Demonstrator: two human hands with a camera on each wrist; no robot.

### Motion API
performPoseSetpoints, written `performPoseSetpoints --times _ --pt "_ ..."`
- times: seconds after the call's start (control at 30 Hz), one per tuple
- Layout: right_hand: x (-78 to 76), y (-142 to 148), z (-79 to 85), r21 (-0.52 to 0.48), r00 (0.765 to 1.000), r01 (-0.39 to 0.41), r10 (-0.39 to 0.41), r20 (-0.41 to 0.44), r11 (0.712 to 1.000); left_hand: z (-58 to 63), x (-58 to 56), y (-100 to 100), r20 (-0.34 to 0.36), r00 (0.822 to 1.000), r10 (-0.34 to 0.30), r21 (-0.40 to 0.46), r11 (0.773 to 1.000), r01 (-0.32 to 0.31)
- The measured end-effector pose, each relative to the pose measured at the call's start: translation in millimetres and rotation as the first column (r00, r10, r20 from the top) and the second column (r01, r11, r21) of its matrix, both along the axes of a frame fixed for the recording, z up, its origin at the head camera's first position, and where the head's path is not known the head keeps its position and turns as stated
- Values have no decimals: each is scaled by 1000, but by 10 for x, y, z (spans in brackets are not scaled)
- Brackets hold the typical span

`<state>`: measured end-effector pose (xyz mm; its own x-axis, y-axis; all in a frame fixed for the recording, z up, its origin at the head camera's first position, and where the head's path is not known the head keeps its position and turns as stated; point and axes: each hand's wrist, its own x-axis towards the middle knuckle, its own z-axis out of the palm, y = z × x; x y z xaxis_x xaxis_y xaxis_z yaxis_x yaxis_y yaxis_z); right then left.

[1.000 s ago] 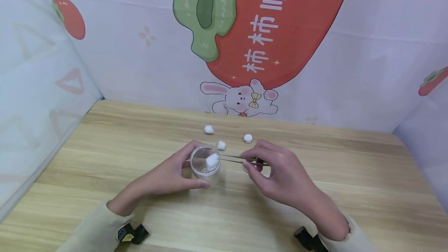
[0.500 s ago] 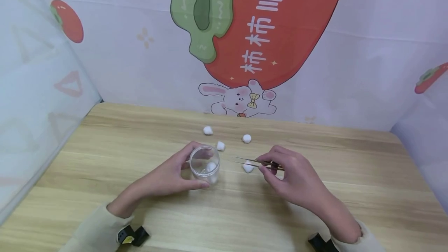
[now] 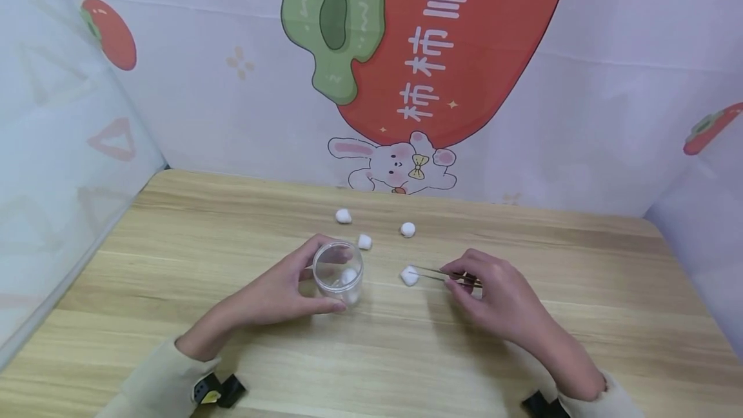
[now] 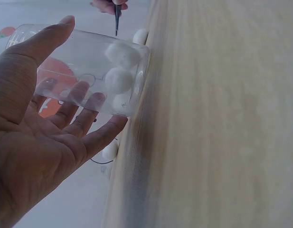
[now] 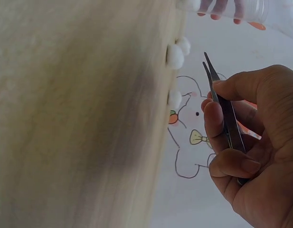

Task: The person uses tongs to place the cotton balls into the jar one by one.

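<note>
My left hand [image 3: 284,289] grips a clear plastic jar [image 3: 322,281] round its side, thumb on the near wall and fingers behind. Several white cotton balls [image 4: 118,80] lie at the bottom of the jar, whose mouth is uncovered. My right hand [image 3: 502,295] holds metal tweezers [image 5: 227,114] between thumb and fingers, pointing left. Their tips are slightly apart with nothing between them. In the head view the tips overlap a cotton ball [image 3: 409,276] on the table; the right wrist view shows them above the table surface.
Beyond the jar, three more cotton balls lie on the wooden table [image 3: 244,211]: one at back left [image 3: 343,216], one by the jar's rim [image 3: 364,242], one farther right [image 3: 407,229]. A printed cloth [image 3: 191,82] stands behind the table.
A cotton ball held in the tweezers at the jar's mouth has been let go into the jar. My right hand has moved right, to the near cotton ball. The left hand stays in place.
</note>
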<state>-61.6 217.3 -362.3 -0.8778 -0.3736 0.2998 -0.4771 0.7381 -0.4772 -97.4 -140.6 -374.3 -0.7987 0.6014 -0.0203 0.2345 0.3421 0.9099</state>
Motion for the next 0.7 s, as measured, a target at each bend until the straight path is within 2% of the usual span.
performPoseSetpoints --times 0.17,0.7 --pt "-19 1 -48 45 999 20 -22 45 999 2 -4 -4 1 1000 -1 -5 1000 1" --pt "-41 11 -122 105 997 34 -42 69 994 2 -1 3 7 1000 5 -5 1000 -5"
